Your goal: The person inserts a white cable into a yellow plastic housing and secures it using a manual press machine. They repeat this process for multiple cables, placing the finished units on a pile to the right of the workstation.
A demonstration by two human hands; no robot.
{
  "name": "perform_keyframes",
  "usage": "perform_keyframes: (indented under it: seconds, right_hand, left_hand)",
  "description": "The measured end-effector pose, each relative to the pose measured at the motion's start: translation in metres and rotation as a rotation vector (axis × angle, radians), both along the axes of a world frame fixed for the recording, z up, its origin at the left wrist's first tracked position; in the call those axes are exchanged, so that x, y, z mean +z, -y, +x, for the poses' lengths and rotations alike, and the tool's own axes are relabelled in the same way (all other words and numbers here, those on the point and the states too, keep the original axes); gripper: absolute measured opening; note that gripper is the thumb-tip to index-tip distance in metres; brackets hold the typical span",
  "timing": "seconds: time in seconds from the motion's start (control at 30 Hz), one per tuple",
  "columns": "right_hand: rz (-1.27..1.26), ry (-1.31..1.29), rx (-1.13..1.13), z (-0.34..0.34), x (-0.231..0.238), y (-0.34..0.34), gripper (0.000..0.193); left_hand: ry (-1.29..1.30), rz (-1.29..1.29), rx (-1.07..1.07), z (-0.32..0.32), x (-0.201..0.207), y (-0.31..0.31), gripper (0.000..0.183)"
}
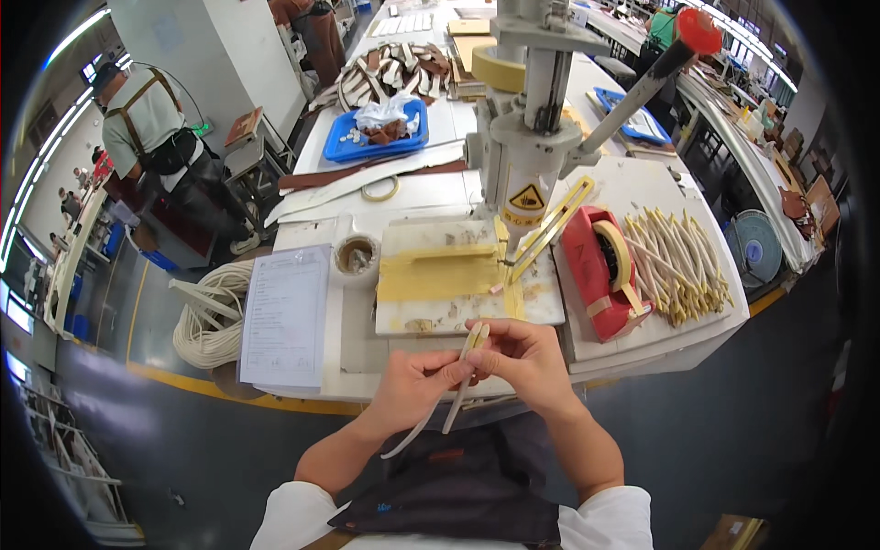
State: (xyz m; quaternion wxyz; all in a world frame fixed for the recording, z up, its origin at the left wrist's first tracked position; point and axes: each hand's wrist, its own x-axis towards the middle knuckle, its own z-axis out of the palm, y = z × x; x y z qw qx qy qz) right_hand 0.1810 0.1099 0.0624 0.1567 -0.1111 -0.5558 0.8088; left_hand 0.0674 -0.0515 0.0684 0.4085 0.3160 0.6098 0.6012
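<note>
Close to the bench's front edge, both my hands pinch a pale cord (456, 408) near its upper end. Two ends stand side by side there, and the lengths hang down apart below my fingers. My left hand (412, 387) grips it from the left, thumb and fingers pressed together. On the other side my right hand (524, 365) closes thumb and fingers around the same ends, partly hiding them. Just beyond is a white board (440, 316) with yellow tape across it, under a grey hand press (527, 156) with a red-knobbed lever (699, 32).
Right of the board sit a red tape dispenser (596, 284) and a pile of tape-ended cords (683, 266). Leftward lie a paper sheet (286, 316), a tape roll (357, 255) and a cord coil (209, 321). A blue tray (344, 151) stands farther back; a person (160, 128) stands left.
</note>
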Motion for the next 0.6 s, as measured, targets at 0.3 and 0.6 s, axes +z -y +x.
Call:
perform_keyframes:
  seconds: [0.3, 0.6]
  right_hand:
    - [0.089, 0.022, -0.146, -0.002, -0.007, -0.021, 0.019]
    - [0.066, 0.036, -0.314, -0.008, -0.002, -0.034, 0.02]
  left_hand:
    - [0.093, -0.185, -0.167, -0.002, -0.007, 0.0, 0.035]
    - [0.315, -0.244, -0.146, 0.003, -0.031, 0.02, 0.036]
